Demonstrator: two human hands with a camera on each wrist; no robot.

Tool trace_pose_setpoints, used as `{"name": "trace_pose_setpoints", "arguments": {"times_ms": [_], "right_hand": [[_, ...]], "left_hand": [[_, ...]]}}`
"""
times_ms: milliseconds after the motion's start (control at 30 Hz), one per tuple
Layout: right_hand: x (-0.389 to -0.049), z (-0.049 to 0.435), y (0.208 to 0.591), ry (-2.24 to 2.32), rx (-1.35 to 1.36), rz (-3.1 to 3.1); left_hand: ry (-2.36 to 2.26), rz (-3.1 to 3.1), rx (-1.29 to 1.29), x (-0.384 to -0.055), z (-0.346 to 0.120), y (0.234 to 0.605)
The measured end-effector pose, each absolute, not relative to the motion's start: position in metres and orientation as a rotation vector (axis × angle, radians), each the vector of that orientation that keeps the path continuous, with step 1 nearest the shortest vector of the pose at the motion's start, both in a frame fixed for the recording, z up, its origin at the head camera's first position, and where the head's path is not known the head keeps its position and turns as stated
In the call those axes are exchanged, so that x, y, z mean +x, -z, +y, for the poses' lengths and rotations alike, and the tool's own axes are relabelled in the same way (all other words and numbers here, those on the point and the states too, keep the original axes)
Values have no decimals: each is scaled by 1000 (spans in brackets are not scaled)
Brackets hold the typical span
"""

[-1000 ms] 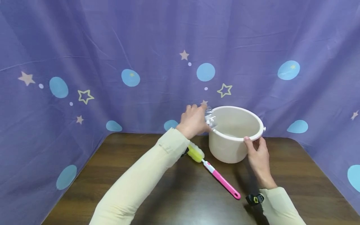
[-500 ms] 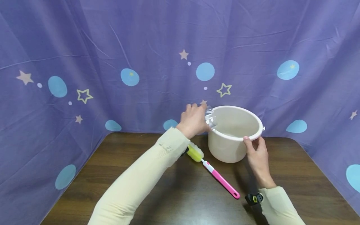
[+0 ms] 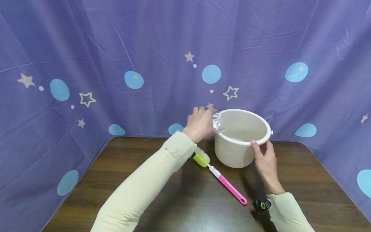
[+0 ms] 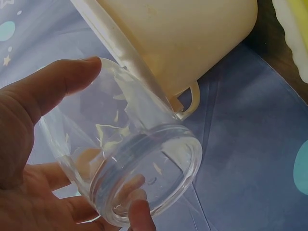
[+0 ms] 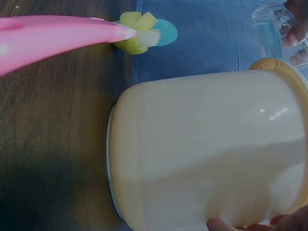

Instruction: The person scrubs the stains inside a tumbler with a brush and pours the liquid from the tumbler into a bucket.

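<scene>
My left hand [image 3: 200, 125] grips a clear glass [image 3: 218, 121] and holds it tipped at the left side of a white bucket's [image 3: 234, 156] rim. In the left wrist view, the thumb and fingers wrap round the glass [image 4: 147, 168], its thick base facing the camera. Whether liquid is in it, I cannot tell. My right hand [image 3: 266, 167] holds the bucket's near right rim, thumb on the edge and fingers beneath. The bucket stands upright on the table. From the right wrist, its smooth side [image 5: 207, 144] fills much of the view, with fingertips [image 5: 221, 224] at the bottom edge.
A bottle brush [image 3: 230, 188] with a pink handle and a yellow and white sponge head lies left of the bucket, its head partly behind my left sleeve. The brown wooden table [image 3: 139, 151] ends at a purple patterned curtain [image 3: 162, 42].
Very little differs. The glass in my left hand sits slightly farther right over the bucket's rim; my right hand, the bucket and the brush look the same.
</scene>
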State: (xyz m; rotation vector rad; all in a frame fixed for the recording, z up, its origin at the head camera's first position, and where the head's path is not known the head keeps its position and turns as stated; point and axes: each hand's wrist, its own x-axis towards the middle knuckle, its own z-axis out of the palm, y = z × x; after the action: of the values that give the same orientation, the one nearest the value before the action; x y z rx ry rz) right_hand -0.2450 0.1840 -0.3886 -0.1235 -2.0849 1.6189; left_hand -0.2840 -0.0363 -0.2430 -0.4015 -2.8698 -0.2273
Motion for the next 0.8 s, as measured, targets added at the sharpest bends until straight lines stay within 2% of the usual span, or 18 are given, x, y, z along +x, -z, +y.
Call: {"name": "trace_pose_setpoints", "arguments": {"times_ms": [800], "right_hand": [[-245,184,388,-1632,-117,-2079]], "left_hand": [[158,-2850,-419,-283,-32,240]]}}
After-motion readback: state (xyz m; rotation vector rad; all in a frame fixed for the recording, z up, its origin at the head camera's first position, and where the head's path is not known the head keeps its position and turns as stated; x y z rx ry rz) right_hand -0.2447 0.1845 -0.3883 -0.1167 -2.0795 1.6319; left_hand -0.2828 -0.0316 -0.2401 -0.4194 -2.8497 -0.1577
